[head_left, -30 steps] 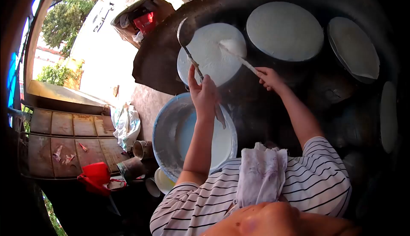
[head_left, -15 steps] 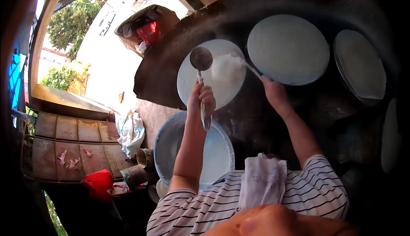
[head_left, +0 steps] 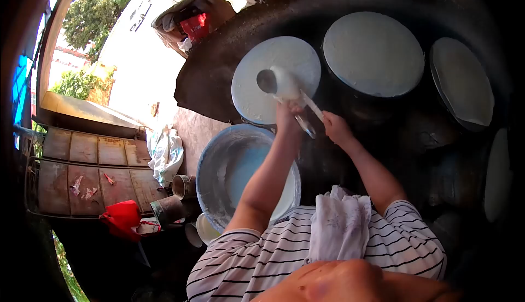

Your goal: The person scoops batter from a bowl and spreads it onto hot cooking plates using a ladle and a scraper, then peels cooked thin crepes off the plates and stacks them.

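Over the near edge of the left round white surface [head_left: 254, 58], my left hand [head_left: 290, 113] is closed on a ladle's handle. The ladle's dark bowl [head_left: 267, 81] hangs above that surface, with part of the handle blurred. My right hand [head_left: 336, 127] grips the pale stick of a white spreader [head_left: 286, 83], whose head lies on the same surface beside the ladle bowl. Both hands are close together. Below them stands a large blue-rimmed basin [head_left: 206, 179] with whitish liquid, partly hidden by my left forearm.
More round white surfaces sit on the dark stove top to the right, including one [head_left: 373, 54] and a tilted one [head_left: 462, 83]. At the left are a metal-panelled surface [head_left: 87, 187], a red bag [head_left: 121, 219], small pots [head_left: 167, 209] and a white plastic bag [head_left: 164, 155].
The ladle has moved right and slightly down beside the spreader, bringing my left hand near my right. The spreader head has shifted toward me, and my right hand has moved slightly left and down.
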The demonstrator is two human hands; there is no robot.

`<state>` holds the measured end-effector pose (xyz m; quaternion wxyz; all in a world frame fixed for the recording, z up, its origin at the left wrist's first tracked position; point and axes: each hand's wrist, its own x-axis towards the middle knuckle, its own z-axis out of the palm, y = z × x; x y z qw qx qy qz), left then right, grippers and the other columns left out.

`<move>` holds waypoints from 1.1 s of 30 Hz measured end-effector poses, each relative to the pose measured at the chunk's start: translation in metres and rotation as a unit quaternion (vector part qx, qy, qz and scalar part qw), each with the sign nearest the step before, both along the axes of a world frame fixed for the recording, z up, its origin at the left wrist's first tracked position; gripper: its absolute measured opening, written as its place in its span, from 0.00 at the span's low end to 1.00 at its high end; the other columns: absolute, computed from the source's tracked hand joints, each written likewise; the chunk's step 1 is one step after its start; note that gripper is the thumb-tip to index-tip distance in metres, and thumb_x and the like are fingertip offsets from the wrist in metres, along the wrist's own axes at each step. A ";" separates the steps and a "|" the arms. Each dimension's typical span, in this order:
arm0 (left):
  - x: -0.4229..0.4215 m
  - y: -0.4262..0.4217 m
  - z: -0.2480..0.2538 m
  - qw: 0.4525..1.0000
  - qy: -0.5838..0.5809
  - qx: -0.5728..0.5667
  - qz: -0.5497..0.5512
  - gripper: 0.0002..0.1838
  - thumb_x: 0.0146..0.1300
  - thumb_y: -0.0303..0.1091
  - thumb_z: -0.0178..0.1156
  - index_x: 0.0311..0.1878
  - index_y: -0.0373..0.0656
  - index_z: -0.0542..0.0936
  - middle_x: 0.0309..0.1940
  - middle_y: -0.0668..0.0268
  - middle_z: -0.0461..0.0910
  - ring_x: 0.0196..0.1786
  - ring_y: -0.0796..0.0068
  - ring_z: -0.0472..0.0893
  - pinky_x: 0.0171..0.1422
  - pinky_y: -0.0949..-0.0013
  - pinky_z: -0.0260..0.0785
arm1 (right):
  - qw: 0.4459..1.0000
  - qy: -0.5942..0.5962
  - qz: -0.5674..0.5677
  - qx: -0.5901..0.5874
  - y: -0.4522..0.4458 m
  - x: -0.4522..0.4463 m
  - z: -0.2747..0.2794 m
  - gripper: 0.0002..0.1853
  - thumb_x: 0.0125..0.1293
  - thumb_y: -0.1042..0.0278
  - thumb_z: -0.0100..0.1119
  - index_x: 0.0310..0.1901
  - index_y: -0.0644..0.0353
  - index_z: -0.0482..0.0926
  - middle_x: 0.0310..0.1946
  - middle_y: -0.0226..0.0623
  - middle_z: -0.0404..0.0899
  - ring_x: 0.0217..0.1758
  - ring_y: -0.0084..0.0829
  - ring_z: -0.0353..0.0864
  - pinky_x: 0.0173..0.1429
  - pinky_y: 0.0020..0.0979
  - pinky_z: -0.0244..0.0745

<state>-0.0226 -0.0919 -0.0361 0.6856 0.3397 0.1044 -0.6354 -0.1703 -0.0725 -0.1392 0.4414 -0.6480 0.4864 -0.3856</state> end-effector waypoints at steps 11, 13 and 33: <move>0.008 0.088 0.132 0.853 0.402 -0.311 -0.122 0.17 0.72 0.36 0.43 0.23 0.48 0.60 0.10 0.75 0.61 0.09 0.85 0.63 0.13 0.79 0.62 | 0.998 -0.013 0.035 -0.044 -0.032 -0.029 -0.005 0.17 0.59 0.67 0.59 0.50 0.58 0.80 0.45 0.43 0.82 0.47 0.42 0.81 0.51 0.36 0.76; 0.008 0.086 0.141 0.866 0.335 -0.323 -0.182 0.16 0.72 0.35 0.43 0.24 0.46 0.61 0.09 0.74 0.60 0.10 0.84 0.62 0.14 0.79 0.62 | 0.990 0.038 0.119 -0.063 0.024 -0.011 0.019 0.17 0.57 0.65 0.60 0.49 0.58 0.81 0.46 0.42 0.82 0.50 0.40 0.80 0.54 0.35 0.74; -0.521 0.301 0.177 0.432 0.669 -0.004 -0.605 0.10 0.69 0.30 0.46 0.31 0.35 0.67 0.13 0.74 0.61 0.10 0.85 0.63 0.12 0.80 0.62 | 0.639 -0.252 -0.717 -0.120 0.565 -0.423 0.108 0.23 0.63 0.78 0.53 0.62 0.59 0.67 0.23 0.28 0.68 0.17 0.16 0.62 0.17 0.22 0.56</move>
